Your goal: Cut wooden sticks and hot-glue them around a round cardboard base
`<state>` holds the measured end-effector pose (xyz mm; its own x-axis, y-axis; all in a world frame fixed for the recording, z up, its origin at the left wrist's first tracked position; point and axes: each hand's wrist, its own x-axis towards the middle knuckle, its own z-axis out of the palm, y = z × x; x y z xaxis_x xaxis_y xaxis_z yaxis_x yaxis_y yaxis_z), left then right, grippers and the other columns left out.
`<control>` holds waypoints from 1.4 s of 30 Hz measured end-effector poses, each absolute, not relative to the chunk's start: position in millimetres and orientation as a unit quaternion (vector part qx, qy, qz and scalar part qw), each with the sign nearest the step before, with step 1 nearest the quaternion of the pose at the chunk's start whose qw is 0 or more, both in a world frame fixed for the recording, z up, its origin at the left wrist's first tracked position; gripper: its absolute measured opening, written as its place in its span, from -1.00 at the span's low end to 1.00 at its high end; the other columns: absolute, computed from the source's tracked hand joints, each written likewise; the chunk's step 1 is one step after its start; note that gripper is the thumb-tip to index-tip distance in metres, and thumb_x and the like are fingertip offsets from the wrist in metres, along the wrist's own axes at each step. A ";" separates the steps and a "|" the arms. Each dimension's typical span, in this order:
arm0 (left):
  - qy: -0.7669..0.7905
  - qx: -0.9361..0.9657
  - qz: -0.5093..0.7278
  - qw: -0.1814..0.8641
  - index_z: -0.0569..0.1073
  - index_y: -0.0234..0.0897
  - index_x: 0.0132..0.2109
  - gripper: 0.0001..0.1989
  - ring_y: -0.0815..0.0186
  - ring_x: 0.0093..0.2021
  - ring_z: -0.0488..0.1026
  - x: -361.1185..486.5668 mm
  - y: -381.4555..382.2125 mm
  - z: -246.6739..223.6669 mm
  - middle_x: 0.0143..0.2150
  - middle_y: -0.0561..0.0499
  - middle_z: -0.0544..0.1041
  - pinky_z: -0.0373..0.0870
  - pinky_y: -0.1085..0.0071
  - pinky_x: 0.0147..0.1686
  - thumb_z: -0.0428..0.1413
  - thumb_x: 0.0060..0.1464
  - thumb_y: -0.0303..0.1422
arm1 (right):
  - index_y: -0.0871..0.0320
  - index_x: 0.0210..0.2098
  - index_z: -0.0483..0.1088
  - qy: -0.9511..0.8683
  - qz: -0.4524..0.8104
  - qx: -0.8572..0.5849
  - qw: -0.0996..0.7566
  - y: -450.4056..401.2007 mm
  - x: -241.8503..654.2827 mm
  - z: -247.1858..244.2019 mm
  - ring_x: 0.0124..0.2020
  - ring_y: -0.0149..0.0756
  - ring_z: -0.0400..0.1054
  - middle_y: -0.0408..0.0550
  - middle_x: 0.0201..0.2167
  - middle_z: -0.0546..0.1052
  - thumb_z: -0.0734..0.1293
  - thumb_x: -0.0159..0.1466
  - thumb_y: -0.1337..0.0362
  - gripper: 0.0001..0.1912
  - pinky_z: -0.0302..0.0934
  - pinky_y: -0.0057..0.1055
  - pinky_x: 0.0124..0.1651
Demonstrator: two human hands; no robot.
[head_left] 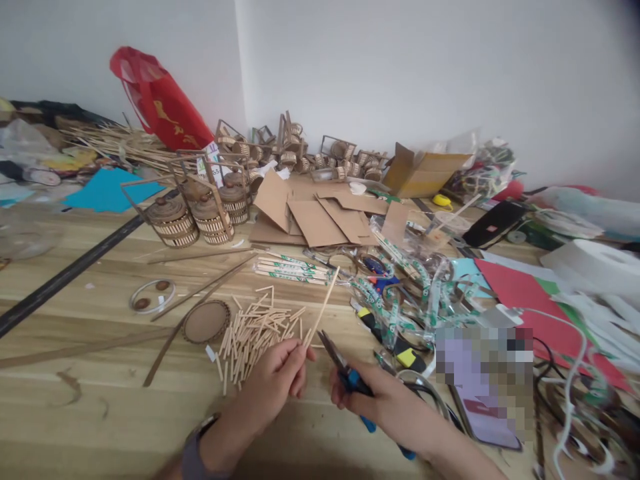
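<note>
As LH (pixel 285 370) pinches stick (pixel 323 307), RH (pixel 373 393) holds pliers (pixel 350 377).

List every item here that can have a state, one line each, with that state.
Left hand: pinching a long thin stick
Right hand: wrapped around pliers
Pliers: handles spread apart
Cardboard box: open
Phone: screen lit, partly pixelated
Short sticks: loosely heaped
Packaged sticks: in printed wrappers
Red bag: tilted

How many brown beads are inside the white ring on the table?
2. One bead lies toward the far right of the ring, the other bead toward its near left. None looks hidden.
</note>
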<state>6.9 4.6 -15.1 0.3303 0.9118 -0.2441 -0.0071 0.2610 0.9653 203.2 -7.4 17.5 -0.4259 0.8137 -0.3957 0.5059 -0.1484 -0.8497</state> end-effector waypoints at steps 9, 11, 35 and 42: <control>0.418 0.491 0.311 0.698 0.36 -0.26 -0.34 -0.50 0.40 -0.64 0.13 10.0 2.3 -16.6 -0.70 0.23 0.13 0.16 0.45 -0.54 -0.02 0.05 0.14 | 0.14 -0.37 0.34 -0.620 0.600 -0.479 0.161 -0.1 191.0 18.3 -0.37 -0.35 0.25 -0.18 -0.43 0.41 0.25 0.04 0.36 -0.87 0.13 -0.44 -0.28; 0.418 0.496 0.304 0.698 0.35 -0.26 -0.35 -0.51 0.41 -0.65 0.11 10.1 2.3 -16.2 -0.70 0.23 0.14 0.15 0.45 -0.55 -0.01 0.06 0.12 | 0.14 -0.37 0.32 -0.621 0.606 -0.470 0.163 1.2 189.4 17.0 -0.38 -0.37 0.24 -0.20 -0.44 0.39 0.24 0.02 0.38 -0.86 0.13 -0.45 -0.29; 0.431 0.525 0.310 0.665 0.35 -0.25 -0.36 -0.52 0.41 -0.63 0.12 4.3 4.6 -13.7 -0.66 0.19 0.19 0.09 0.47 -0.57 -0.04 0.10 0.11 | 0.14 -0.32 0.33 -0.686 0.518 -0.479 0.178 -0.3 182.4 13.1 -0.32 -0.33 0.28 -0.16 -0.39 0.44 0.22 0.13 0.41 -0.87 0.16 -0.45 -0.23; 0.534 0.580 0.340 0.512 0.38 -0.22 -0.38 -0.62 0.29 -0.56 0.27 -7.7 14.2 -13.7 -0.62 0.11 0.28 0.14 0.42 -0.50 -0.09 0.18 -0.05 | 0.11 -0.21 0.34 -0.712 0.311 -0.553 0.300 -0.3 194.1 7.6 -0.19 -0.16 0.40 0.00 -0.26 0.49 0.21 0.28 0.24 -0.86 0.28 -0.29 -0.13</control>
<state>-7.7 14.2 -13.7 0.1971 0.9683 -0.1533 0.2708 0.0965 0.9578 194.1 -0.3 7.6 -0.2069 0.9748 0.0838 0.6015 0.1943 -0.7749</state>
